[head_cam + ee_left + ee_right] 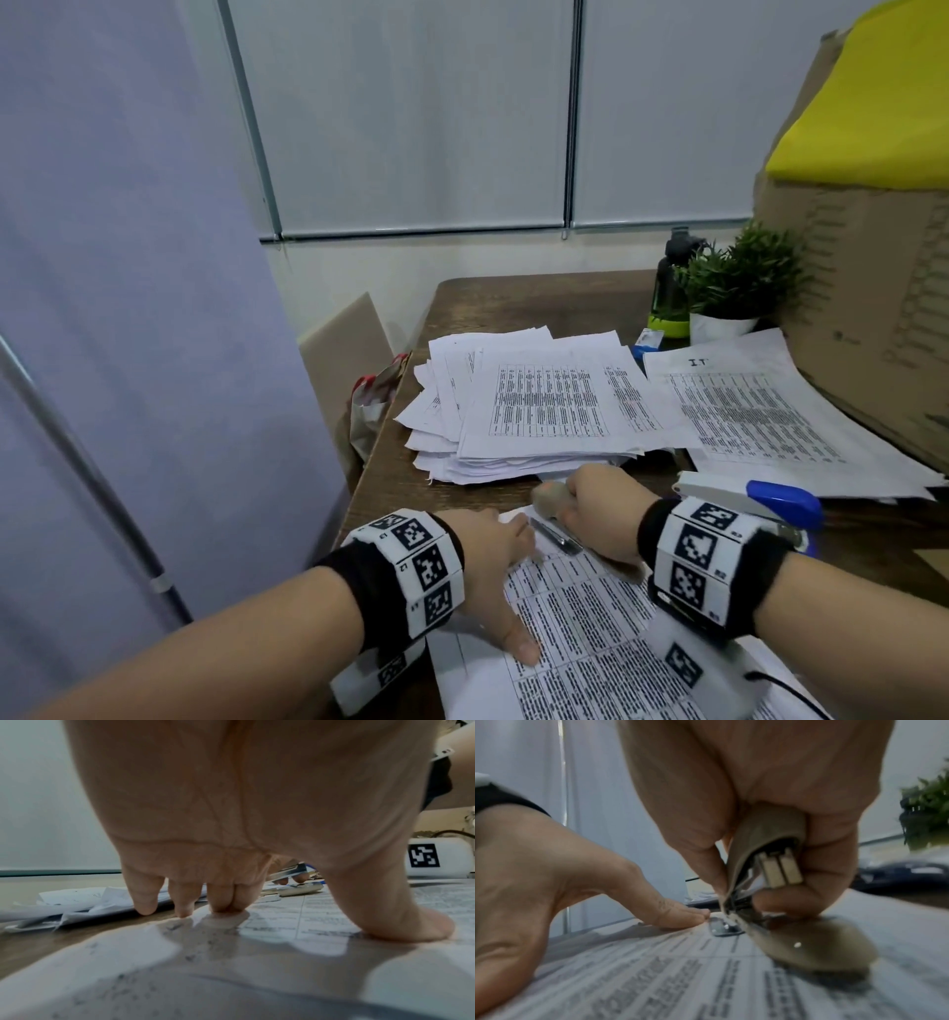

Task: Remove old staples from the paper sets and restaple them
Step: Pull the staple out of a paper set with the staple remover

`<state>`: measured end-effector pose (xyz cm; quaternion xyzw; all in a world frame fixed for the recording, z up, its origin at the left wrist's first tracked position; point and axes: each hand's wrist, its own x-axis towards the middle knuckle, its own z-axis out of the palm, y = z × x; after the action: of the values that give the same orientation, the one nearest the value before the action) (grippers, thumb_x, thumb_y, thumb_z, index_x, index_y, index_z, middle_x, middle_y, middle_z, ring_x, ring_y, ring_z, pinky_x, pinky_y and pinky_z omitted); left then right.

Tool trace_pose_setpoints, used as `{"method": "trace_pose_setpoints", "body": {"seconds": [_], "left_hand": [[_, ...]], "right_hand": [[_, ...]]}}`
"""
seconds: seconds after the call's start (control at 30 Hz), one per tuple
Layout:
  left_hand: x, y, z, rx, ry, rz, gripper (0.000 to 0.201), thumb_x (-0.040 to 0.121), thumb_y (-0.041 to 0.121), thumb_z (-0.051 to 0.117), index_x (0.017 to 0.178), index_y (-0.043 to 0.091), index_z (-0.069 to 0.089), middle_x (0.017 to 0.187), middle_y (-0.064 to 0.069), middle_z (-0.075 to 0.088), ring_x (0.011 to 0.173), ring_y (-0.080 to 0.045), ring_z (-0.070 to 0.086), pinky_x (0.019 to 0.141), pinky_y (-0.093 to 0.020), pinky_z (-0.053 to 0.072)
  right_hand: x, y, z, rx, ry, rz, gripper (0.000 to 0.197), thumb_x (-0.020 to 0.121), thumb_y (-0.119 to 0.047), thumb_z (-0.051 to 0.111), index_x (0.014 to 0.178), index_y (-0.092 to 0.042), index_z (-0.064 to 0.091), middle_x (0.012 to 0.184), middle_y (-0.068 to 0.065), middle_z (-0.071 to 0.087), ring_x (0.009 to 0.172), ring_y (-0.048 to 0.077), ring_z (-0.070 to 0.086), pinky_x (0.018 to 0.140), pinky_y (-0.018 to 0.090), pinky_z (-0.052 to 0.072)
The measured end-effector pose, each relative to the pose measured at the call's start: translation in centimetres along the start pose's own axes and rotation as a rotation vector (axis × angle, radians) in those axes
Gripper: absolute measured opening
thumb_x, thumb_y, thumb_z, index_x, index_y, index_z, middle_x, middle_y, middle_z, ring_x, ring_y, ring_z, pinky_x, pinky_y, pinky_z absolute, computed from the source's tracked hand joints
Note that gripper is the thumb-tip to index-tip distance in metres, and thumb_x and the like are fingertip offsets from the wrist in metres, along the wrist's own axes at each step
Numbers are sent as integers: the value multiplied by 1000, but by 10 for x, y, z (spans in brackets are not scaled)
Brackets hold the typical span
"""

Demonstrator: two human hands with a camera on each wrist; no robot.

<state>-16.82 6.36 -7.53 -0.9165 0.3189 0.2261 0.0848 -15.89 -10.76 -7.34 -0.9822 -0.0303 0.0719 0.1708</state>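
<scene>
A printed paper set [590,642] lies on the wooden table in front of me. My left hand [493,560] presses it flat with spread fingers, thumb [411,923] and fingertips [226,902] on the sheet. My right hand [595,509] grips a beige staple remover [547,501]. In the right wrist view the staple remover [757,833] is pinched between thumb and fingers, and its metal tip [726,925] rests on the paper's far corner, right beside my left index finger [680,914]. The staple itself is not visible. A blue and white stapler [760,501] lies just right of my right wrist.
A loose pile of printed sheets [539,406] sits behind my hands, with another sheet [760,411] to its right. A cardboard box [873,288], a small potted plant [739,277] and a dark bottle [672,288] stand at the back right. The table's left edge [380,447] runs close to the pile.
</scene>
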Motion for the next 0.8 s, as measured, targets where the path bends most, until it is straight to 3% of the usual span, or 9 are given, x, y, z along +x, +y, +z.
{"method": "trace_pose_setpoints", "body": {"seconds": [0.13, 0.23, 0.37, 0.43, 0.57, 0.63, 0.7, 0.73, 0.8], "left_hand": [[-3, 2, -1, -20, 9, -11, 108, 70, 78, 63, 154, 29, 17, 162, 1, 16, 146, -27, 23, 118, -47, 28], [-6, 5, -3, 8, -8, -17, 107, 74, 76, 62, 155, 26, 13, 164, 2, 8, 150, -25, 15, 119, -46, 24], [-2, 4, -5, 41, -44, -25, 114, 73, 78, 61, 156, 25, 4, 165, 8, -4, 151, -25, 11, 120, -46, 21], [-2, 6, -7, 50, -40, -43, 119, 70, 79, 63, 156, 22, 2, 165, 7, -1, 150, -27, 17, 119, -45, 25], [-7, 11, -14, 54, -25, -59, 120, 71, 76, 65, 157, 18, 3, 164, 5, 4, 147, -26, 25, 118, -39, 26], [-6, 13, -18, 41, -47, -73, 113, 71, 76, 65, 155, 18, 18, 162, 5, 18, 141, -26, 36, 116, -40, 31], [-4, 15, -23, -20, -13, -107, 82, 73, 72, 67, 132, 18, 50, 134, 0, 56, 112, -25, 57, 100, -41, 48], [-3, 17, -25, -59, 36, -122, 67, 76, 68, 68, 116, 16, 57, 114, -2, 63, 96, -23, 59, 89, -39, 52], [2, 20, -27, -89, 115, -142, 51, 84, 59, 65, 105, 13, 57, 101, -3, 61, 85, -20, 55, 78, -34, 49]], "right_hand": [[7, -17, 3, 104, 19, 10, 9, 96, -10, 41, 88, -13, 46, 68, 3, 38, 77, 22, 43, 59, 26, 33], [10, -17, -5, 94, 8, 9, 24, 95, -22, 44, 72, -13, 47, 66, 5, 46, 63, 22, 47, 50, 24, 35], [2, -4, -14, 171, 25, -24, 34, 97, -37, 44, 74, -14, 54, 71, 6, 56, 63, 20, 50, 59, 27, 42], [-5, 6, -21, 222, 59, -35, 39, 96, -41, 45, 75, -11, 60, 66, 2, 57, 57, 18, 53, 56, 26, 44], [-15, 30, -37, 200, 84, -6, 39, 92, -43, 49, 84, -9, 66, 73, 1, 64, 66, 20, 60, 59, 28, 47], [-19, 38, -41, 181, 93, -2, 47, 91, -52, 48, 81, -10, 66, 72, 1, 63, 65, 18, 59, 61, 28, 47], [-22, 43, -41, 132, 64, 14, 46, 93, -52, 48, 81, -12, 67, 73, 0, 64, 65, 15, 59, 61, 25, 47], [-22, 45, -38, 98, 38, 18, 41, 94, -47, 49, 82, -12, 68, 73, 0, 63, 66, 15, 58, 60, 24, 46], [-20, 46, -32, 48, -2, 20, 34, 93, -38, 51, 79, -10, 65, 71, 0, 59, 66, 17, 56, 59, 24, 43]]}}
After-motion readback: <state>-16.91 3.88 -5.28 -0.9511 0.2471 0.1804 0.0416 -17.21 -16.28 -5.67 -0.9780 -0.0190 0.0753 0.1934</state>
